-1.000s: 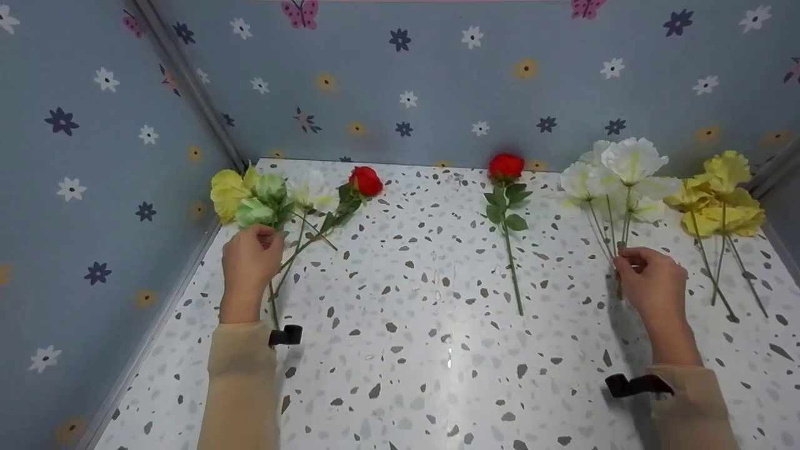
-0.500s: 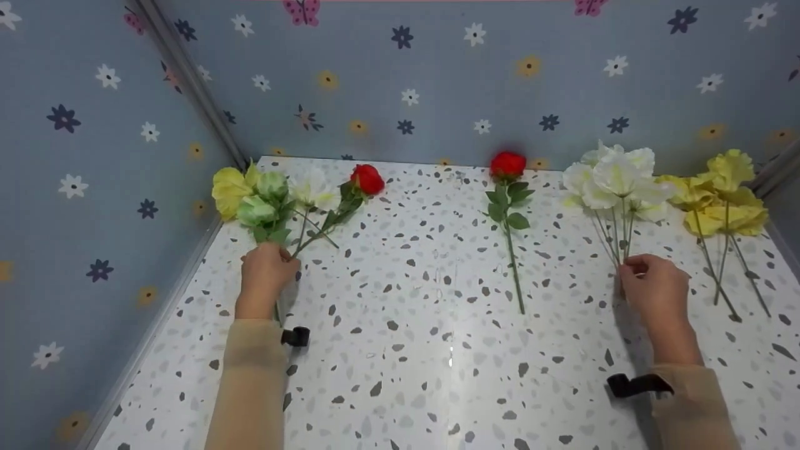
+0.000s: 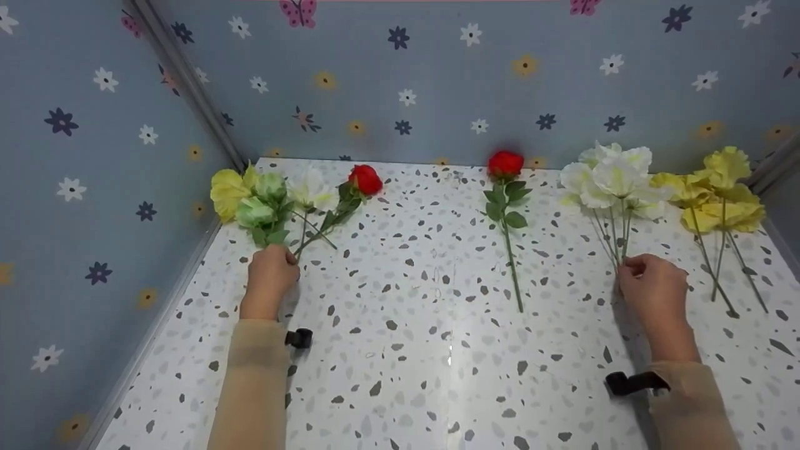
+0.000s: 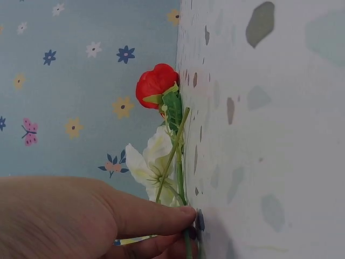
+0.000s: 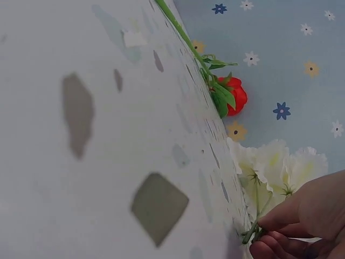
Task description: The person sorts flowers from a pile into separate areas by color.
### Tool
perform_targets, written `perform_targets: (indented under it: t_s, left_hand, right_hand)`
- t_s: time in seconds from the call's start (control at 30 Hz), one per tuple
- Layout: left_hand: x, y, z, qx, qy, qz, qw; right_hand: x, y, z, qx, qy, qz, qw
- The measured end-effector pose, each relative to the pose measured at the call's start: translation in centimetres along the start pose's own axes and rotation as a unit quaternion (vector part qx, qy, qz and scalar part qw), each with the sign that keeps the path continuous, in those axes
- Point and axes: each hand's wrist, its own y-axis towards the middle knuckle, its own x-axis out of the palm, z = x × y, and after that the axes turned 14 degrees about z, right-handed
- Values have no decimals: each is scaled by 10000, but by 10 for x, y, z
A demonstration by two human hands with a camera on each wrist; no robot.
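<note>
In the head view my left hand (image 3: 269, 281) pinches the stem of a red artificial rose (image 3: 365, 180) low on the terrazzo-patterned surface. In the left wrist view thumb and fingers meet around that green stem. Fanned out above this hand lie a white flower (image 3: 311, 189), pale green flowers (image 3: 255, 211) and a yellow flower (image 3: 229, 192). My right hand (image 3: 655, 287) pinches the gathered thin stems of several white flowers (image 3: 615, 175), their heads pointing to the wall. The right wrist view shows the stem ends (image 5: 250, 233) between thumb and fingers.
A second red rose (image 3: 506, 164) lies between my hands, stem toward me. Several yellow flowers (image 3: 728, 209) lie at the far right. A blue flower-patterned wall (image 3: 437, 81) borders the back, another panel (image 3: 94, 206) the left side.
My left hand has moved right and slightly down, from the green flowers to the rose's stem. My right hand has slid slightly down the stems, and the white heads have drawn closer together.
</note>
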Motion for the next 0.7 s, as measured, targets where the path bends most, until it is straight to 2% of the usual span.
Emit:
perform_targets:
  t_s: [0.17, 0.4, 0.7]
  left_hand:
    - [-2, -2, 1, 95, -72, -3, 9999]
    - [-5, -6, 4, 151, -195, 13, 9997]
    - [-9, -5, 10, -137, -619, -8, 9980]
  right_hand:
    - [0, -1, 1, -98, -10, 47, 9999]
    - [1, 0, 3, 43, -41, -73, 10000]
    - [0, 0, 4, 70, 9, -87, 9999]
